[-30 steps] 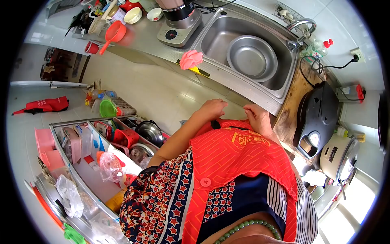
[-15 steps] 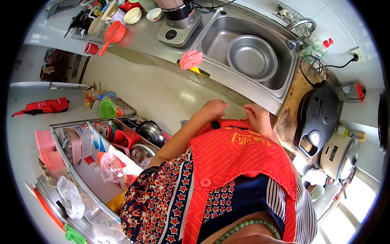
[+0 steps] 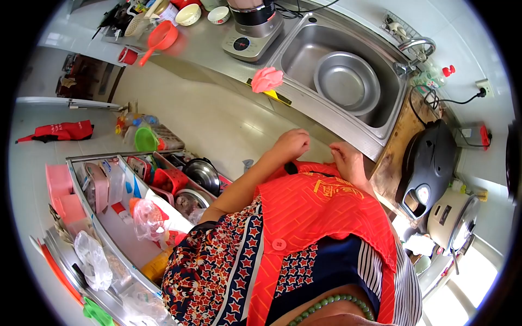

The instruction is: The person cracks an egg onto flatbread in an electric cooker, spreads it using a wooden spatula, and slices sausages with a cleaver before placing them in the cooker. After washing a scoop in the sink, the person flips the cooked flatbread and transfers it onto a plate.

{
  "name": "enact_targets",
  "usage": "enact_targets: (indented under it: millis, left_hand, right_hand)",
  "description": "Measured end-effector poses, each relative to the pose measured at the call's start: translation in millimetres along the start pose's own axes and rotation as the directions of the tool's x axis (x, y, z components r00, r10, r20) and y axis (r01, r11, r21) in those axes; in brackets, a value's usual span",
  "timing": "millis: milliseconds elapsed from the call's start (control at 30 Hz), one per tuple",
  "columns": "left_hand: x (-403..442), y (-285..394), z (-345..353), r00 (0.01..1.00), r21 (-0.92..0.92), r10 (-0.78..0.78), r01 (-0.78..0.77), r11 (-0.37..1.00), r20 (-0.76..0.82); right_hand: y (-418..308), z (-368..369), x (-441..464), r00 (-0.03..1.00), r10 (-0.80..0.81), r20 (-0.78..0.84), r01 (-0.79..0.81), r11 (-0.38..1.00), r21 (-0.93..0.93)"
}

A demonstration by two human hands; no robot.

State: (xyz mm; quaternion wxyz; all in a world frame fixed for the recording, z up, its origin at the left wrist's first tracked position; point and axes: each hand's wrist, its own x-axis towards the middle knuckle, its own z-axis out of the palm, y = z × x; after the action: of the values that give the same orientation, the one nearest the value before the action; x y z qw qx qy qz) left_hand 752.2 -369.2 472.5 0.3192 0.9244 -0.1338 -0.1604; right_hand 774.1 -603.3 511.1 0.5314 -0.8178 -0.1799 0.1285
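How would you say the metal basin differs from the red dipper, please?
The metal basin is gray and wide, the red dipper smaller. The basin shows no handle; the dipper has one. The basin sits in the sink; the dipper rests on the counter. Both are round and open-topped.

This is a kitchen, as its fittings show: a steel sink (image 3: 300, 51) with a tap (image 3: 402, 69) and a metal basin (image 3: 348, 82) inside, set into a metal worktop (image 3: 202, 48) that carries a blender-like appliance (image 3: 251, 44) and small bowls (image 3: 188, 14). A beige cooker (image 3: 443, 213) stands beyond the sink, a drawer unit (image 3: 117, 232) holds kitchenware, and the person wears a red apron (image 3: 318, 214).
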Motion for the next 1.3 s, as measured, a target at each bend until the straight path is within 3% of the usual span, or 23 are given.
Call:
enact_targets:
  millis: [167, 367, 567, 867, 1067, 1300]
  left_hand:
    - [6.0, 10.4, -26.3, 0.994, 0.027, -0.113, 0.113, 0.993, -0.012]
    - [3.8, -10.7, -17.1, 0.978, 0.052, 0.036, -0.026, 0.998, -0.203]
    - [13.5, -11.3, -24.6, 0.93, -0.04, 0.027, -0.045, 0.998, -0.366]
    - [22.3, -11.3, -47.0, 0.931, -0.265, -0.103, 0.007, 0.964, -0.351]
    - [23.0, -15.0, -49.9, 0.919, -0.205, -0.012, -0.075, 0.976, -0.393]
    - [24.2, -17.6, -46.2, 0.945, -0.262, -0.031, -0.059, 0.963, -0.326]
  right_hand:
    - [-1.2, 6.7, 5.5, 1.0, -0.003, 0.009, 0.003, 1.0, 0.0]
    - [-7.4, 9.5, 11.7, 1.0, 0.021, 0.008, -0.021, 1.0, -0.003]
    - [-12.9, 13.0, 17.2, 0.999, 0.036, -0.013, -0.036, 0.999, 0.002]
    - [-13.0, 20.9, 25.8, 0.999, -0.003, -0.041, 0.003, 1.0, -0.014]
    - [-21.4, 21.6, 29.3, 0.998, 0.06, -0.036, -0.06, 0.998, 0.0]
    - [-19.1, 26.3, 31.9, 0.999, 0.032, -0.031, -0.032, 0.999, -0.003]
